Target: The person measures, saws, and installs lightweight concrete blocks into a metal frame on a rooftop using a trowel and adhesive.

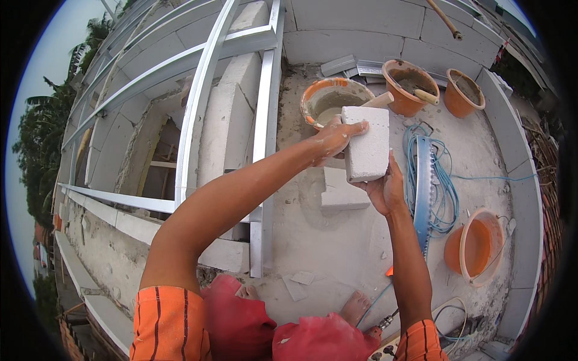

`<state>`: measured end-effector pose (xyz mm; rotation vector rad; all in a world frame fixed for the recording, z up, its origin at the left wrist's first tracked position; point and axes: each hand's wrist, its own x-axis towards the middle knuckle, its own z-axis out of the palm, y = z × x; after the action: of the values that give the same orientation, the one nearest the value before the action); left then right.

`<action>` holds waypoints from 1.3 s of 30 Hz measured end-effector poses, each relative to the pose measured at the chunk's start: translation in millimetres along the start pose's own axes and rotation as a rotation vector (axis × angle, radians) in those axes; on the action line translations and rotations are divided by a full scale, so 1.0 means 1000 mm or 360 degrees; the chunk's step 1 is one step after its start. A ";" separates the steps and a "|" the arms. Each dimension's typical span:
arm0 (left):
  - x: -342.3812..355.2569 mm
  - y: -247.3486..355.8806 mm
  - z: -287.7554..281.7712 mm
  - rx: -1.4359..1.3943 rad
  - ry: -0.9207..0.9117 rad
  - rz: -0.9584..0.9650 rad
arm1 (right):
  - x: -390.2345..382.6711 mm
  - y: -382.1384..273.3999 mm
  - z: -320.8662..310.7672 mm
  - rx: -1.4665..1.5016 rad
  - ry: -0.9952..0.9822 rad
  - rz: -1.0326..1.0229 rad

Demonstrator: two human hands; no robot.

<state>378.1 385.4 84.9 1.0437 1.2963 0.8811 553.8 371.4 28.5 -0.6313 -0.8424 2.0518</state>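
Note:
I hold a pale, lightweight concrete block (368,147) in the air between both hands. My left hand (337,139) is closed on its upper left side, with the thumb across the face. From below and the right, my right hand (386,188) grips the lower end; some fingers are hidden under it. On the floor just beneath lies another white block piece (343,191) with a notched corner. Behind the held block stands an orange-rimmed bucket (310,99) with grey mortar inside. A wooden handle (380,100) sticks up by its right side.
Two orange buckets (404,108) stand at the back right, another (463,253) at the right. A blue toothed saw (422,180) lies by a coiled blue cable (447,204). Metal framing (201,114) borders an opening on the left. A drill (378,331) lies near my knee.

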 end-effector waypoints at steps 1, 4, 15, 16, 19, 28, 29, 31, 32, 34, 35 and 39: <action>-0.005 -0.004 -0.005 -0.0004 0.0055 -0.0001 | -0.001 0.006 -0.001 0.0030 -0.0118 0.0021; -0.022 0.007 -0.007 -0.0072 0.0083 0.0025 | -0.001 0.016 -0.008 0.0055 -0.0297 0.0016; -0.091 0.031 -0.086 0.0286 0.0340 0.0268 | 0.024 0.023 0.096 -0.0131 -0.0571 -0.0089; -0.098 0.031 -0.099 0.0471 0.0483 0.0284 | 0.034 0.025 0.108 -0.0196 -0.0513 -0.0104; -0.129 0.043 -0.138 0.1536 0.1221 0.0620 | 0.075 0.017 0.143 -0.0450 -0.0329 -0.0192; -0.175 -0.019 -0.241 0.0939 0.1170 0.0165 | 0.204 0.008 0.264 -0.1198 0.0030 -0.0401; -0.174 -0.018 -0.240 0.0870 0.1190 0.0190 | 0.214 0.013 0.271 -0.1266 0.0102 -0.0404; -0.178 -0.021 -0.247 0.0724 0.1272 0.0259 | 0.229 0.024 0.282 -0.1439 0.0234 -0.0457; -0.184 -0.021 -0.250 0.0660 0.1329 0.0286 | 0.233 0.032 0.292 -0.1531 0.0277 -0.0503; -0.201 -0.001 -0.253 0.0507 0.1209 0.0296 | 0.235 0.043 0.301 -0.1782 0.0387 -0.0607; -0.207 0.006 -0.256 0.0431 0.1143 0.0302 | 0.233 0.046 0.306 -0.1938 0.0436 -0.0663; -0.229 0.018 -0.291 0.0436 0.1066 0.0464 | 0.225 0.069 0.343 -0.2252 0.0453 -0.0583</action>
<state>68.2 205.5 180.9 1.2219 1.8899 1.3770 164.6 410.0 170.0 -1.3035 -1.9972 0.7452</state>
